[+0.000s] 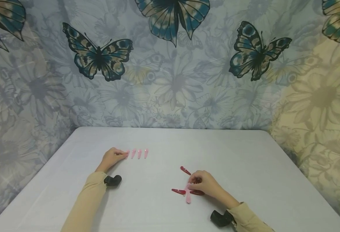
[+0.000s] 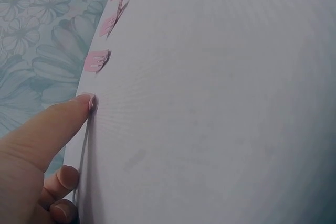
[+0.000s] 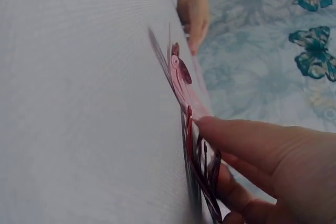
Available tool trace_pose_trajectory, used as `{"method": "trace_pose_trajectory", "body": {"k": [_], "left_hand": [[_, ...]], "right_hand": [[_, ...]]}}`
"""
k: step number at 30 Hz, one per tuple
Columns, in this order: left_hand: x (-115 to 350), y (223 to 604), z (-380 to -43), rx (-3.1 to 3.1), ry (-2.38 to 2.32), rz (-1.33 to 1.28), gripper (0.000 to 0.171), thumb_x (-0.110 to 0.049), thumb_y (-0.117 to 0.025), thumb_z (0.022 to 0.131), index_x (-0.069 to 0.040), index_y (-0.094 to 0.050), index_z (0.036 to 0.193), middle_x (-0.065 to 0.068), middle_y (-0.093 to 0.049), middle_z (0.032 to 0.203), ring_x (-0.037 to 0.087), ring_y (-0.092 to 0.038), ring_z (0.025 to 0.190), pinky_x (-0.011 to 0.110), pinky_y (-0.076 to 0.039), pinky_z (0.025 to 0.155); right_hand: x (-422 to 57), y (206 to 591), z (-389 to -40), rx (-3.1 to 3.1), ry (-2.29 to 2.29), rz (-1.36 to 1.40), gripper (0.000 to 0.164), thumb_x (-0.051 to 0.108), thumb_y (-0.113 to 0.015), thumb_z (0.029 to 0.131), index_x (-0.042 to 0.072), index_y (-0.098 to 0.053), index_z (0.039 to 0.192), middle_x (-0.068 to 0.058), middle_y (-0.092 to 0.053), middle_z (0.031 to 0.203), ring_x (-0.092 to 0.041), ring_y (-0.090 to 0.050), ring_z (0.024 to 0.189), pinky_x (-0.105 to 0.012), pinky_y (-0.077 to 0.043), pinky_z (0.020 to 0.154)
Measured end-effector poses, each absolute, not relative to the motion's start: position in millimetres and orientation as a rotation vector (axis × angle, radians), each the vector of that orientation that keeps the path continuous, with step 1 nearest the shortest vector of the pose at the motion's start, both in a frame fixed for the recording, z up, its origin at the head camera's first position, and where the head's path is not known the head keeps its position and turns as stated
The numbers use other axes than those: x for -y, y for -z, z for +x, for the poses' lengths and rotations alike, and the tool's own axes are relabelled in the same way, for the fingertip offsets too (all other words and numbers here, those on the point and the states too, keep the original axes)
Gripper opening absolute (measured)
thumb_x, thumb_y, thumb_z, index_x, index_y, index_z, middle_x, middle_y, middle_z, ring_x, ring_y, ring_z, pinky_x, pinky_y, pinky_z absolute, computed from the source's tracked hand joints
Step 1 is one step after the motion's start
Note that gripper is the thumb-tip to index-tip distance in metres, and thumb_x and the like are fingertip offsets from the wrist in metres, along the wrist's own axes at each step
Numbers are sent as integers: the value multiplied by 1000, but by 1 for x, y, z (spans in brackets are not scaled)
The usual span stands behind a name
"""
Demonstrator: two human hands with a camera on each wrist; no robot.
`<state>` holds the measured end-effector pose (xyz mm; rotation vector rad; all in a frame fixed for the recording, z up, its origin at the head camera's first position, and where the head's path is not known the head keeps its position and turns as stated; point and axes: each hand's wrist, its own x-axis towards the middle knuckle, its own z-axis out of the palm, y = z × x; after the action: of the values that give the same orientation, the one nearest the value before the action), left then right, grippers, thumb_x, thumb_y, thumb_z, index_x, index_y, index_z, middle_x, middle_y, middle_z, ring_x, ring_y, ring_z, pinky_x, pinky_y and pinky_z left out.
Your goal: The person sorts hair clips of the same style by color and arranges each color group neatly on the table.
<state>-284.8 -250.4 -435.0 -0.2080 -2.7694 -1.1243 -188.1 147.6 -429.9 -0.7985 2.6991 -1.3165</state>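
At the left, my left hand (image 1: 114,158) pinches the end clip of a row of pink snap hair clips (image 1: 139,154). That pink clip (image 2: 92,102) is seen edge-on at the thumb tip in the left wrist view, the others lying apart beyond it. Nearer the table's front, my right hand (image 1: 206,184) curls over a loose group of clips, thumb and finger at a pink hair clip (image 1: 187,186). Another pink clip (image 1: 188,197) points toward me. Dark red hair clips lie left (image 1: 178,191), right (image 1: 197,193) and behind (image 1: 185,170); the fingers partly hide others.
A white-covered table (image 1: 146,212) carries everything. Behind it hangs a butterfly-and-flower backdrop (image 1: 175,87). Each wrist wears a black device, one on the left (image 1: 113,181) and one on the right (image 1: 221,218).
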Motion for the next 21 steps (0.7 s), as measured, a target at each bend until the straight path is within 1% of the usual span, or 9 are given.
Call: {"method": "trace_pose_trajectory", "body": {"k": [3, 7, 9, 12, 15, 19, 21], "left_hand": [[252, 436, -285, 2763, 1127, -216, 22, -21, -71, 77, 0, -71, 84, 6, -54, 77, 20, -44, 69, 34, -34, 64], [251, 436, -286, 2752, 1134, -229, 22, -21, -71, 77, 0, -71, 83, 5, -54, 77, 20, -45, 70, 33, -35, 65], [251, 437, -286, 2751, 1130, -235, 22, -21, -71, 77, 0, -71, 83, 5, -54, 77, 20, -45, 70, 33, -35, 65], [250, 437, -286, 2751, 1125, -235, 22, -21, -71, 77, 0, -72, 84, 4, -54, 77, 19, -44, 70, 33, -34, 65], [250, 436, -286, 2750, 1134, -232, 22, -21, -71, 77, 0, -72, 84, 5, -53, 76, 20, -43, 69, 33, -34, 64], [251, 436, -286, 2754, 1124, -241, 22, -21, -70, 78, 0, -71, 85, 5, -53, 77, 19, -42, 68, 33, -34, 64], [251, 437, -286, 2755, 1116, -252, 23, -21, -70, 78, 0, -71, 85, 6, -54, 77, 19, -42, 68, 33, -33, 63]], "right_hand": [[-149, 428, -191, -2570, 1393, -701, 9, 14, -70, 77, 6, -65, 77, 3, -56, 70, -11, -47, 65, -24, -39, 57], [-155, 422, -193, -2381, 1551, -537, 13, 13, -65, 81, 1, -63, 82, -4, -59, 71, -16, -50, 64, -28, -40, 57], [-158, 420, -194, -2333, 1613, -512, 14, 11, -62, 83, -2, -60, 85, -7, -59, 71, -18, -51, 63, -30, -40, 58], [-160, 421, -195, -2303, 1668, -517, 13, 9, -58, 85, -4, -56, 89, -10, -59, 69, -18, -51, 61, -30, -39, 58], [-160, 422, -196, -2311, 1695, -523, 15, 10, -58, 87, -3, -54, 91, -10, -59, 68, -16, -48, 58, -27, -37, 53], [-158, 423, -196, -2356, 1692, -500, 20, 12, -60, 86, -3, -54, 97, -6, -57, 67, -14, -41, 53, -24, -32, 47], [-158, 423, -196, -2374, 1688, -475, 20, 12, -61, 85, -2, -55, 97, -5, -56, 66, -13, -39, 53, -23, -30, 46]]}}
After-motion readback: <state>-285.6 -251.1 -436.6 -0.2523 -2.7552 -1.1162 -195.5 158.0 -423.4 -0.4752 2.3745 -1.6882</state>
